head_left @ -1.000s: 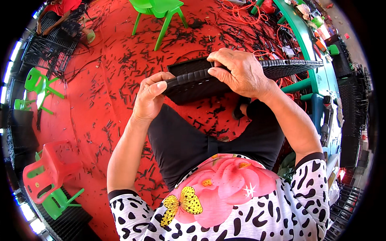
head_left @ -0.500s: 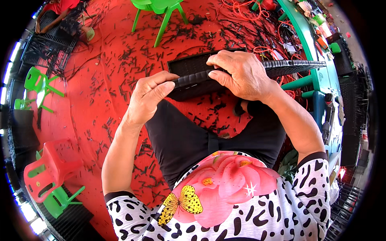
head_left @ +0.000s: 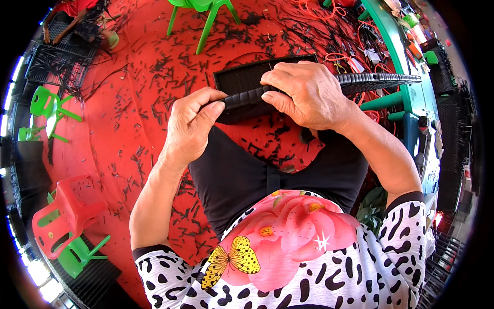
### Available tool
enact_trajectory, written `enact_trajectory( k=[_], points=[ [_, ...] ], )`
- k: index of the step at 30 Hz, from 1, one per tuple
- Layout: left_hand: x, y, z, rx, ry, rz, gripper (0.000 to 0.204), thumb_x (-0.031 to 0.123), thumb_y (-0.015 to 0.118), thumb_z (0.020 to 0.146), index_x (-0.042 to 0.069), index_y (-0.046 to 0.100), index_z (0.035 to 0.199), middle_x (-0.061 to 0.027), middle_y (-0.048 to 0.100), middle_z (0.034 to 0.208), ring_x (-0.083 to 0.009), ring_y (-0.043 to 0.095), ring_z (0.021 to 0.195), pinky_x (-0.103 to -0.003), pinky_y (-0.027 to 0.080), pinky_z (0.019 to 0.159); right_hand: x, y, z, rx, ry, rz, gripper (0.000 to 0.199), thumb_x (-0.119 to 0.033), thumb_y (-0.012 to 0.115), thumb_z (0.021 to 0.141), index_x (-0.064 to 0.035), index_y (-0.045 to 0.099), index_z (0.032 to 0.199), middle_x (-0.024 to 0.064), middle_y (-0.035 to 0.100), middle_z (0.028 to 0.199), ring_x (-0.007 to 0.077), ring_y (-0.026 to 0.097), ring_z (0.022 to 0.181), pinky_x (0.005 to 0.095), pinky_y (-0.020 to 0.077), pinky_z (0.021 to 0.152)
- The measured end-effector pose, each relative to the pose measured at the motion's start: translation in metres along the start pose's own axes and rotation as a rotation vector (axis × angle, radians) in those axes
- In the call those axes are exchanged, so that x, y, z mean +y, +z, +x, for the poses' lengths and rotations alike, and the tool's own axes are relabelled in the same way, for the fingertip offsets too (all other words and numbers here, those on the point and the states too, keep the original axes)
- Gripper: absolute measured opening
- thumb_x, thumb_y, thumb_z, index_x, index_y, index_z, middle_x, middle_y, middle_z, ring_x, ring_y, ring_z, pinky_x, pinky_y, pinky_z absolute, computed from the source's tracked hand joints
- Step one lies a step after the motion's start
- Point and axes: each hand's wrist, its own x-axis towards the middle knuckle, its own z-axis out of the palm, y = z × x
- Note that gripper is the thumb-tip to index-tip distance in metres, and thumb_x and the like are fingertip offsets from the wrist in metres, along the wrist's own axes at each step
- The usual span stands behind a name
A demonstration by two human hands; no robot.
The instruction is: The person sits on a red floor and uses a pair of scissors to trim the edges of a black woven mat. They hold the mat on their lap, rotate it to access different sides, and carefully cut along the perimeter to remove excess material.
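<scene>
A black woven piece (head_left: 244,99) is held up in front of the person's parted knees, above the red floor (head_left: 121,134), its long rim running rightward until its far end overlaps the near edge of the green bench (head_left: 389,41) in view; whether the two touch, I cannot tell. The left hand (head_left: 191,123) has its fingers clamped on the rim's left corner, thumb on the near side. The right hand (head_left: 309,98) closes its fingers over the same rim, a short stretch of wrapped edge lying bare between the hands (whether a loose strand is also pinched there is hidden).

The likeliest trouble is a slip: should the left fingers relax, the corner could tip, since the long right part looks unsupported. If that far end knocks the bench edge, the rim could twist in the grip. Uneven pull between the hands might also leave the wrapping slack or gapped. A dropped piece would land among the black scraps (head_left: 194,210) littering the floor.
</scene>
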Motion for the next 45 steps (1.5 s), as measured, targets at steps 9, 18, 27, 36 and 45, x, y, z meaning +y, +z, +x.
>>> enact_trajectory(
  k=[9,18,27,36,45],
  points=[
    [0.0,0.0,0.002,-0.031,-0.113,-0.09,0.026,0.02,0.049,0.09,-0.003,0.061,0.091,0.0004,0.05,0.066,-0.0078,0.044,0.061,-0.024,0.036,0.057,0.001,0.002,-0.001,0.014,-0.016,-0.004,0.023,-0.03,0.058,0.084,-0.0077,0.058,0.083,0.007,0.057,0.072,0.0289,0.059,0.066,0.0398,0.0473,0.058],
    [-0.026,0.0,-0.007,-0.111,-0.182,-0.733,0.066,0.048,0.023,0.097,-0.009,0.053,0.112,-0.0129,0.061,0.102,-0.0181,0.056,0.095,-0.031,0.039,0.088,0.0,0.001,-0.008,0.056,-0.054,-0.011,0.023,-0.03,0.059,0.083,-0.0077,0.056,0.085,0.0066,0.056,0.072,0.0286,0.058,0.066,0.0387,0.0459,0.058],
    [-0.025,0.001,-0.009,-0.014,-0.028,-0.395,0.035,0.028,0.051,0.093,-0.004,0.06,0.104,0.0048,0.05,0.07,-0.0029,0.041,0.068,-0.019,0.034,0.065,0.003,0.004,-0.004,0.075,-0.069,-0.018,0.025,-0.032,0.058,0.084,-0.0074,0.056,0.085,0.0066,0.056,0.073,0.028,0.058,0.067,0.0387,0.0462,0.058],
    [-0.023,0.001,0.007,0.064,-0.032,-0.393,0.03,0.025,0.05,0.092,-0.002,0.062,0.101,0.0005,0.059,0.082,-0.0042,0.046,0.072,-0.02,0.036,0.066,0.001,0.009,0.012,0.111,-0.116,-0.082,0.048,-0.051,0.059,0.078,-0.0047,0.055,0.09,0.0101,0.057,0.078,0.0293,0.059,0.075,0.0396,0.0473,0.065],
    [-0.022,-0.002,0.014,0.03,-0.116,-0.296,0.033,0.027,0.055,0.089,-0.003,0.06,0.101,0.0004,0.058,0.082,-0.0047,0.047,0.078,-0.021,0.038,0.07,0.001,0.019,0.025,0.064,-0.018,-0.172,0.045,-0.051,0.055,0.081,-0.0061,0.054,0.079,0.0091,0.058,0.071,0.0301,0.06,0.064,0.0408,0.0481,0.054]
  ],
)
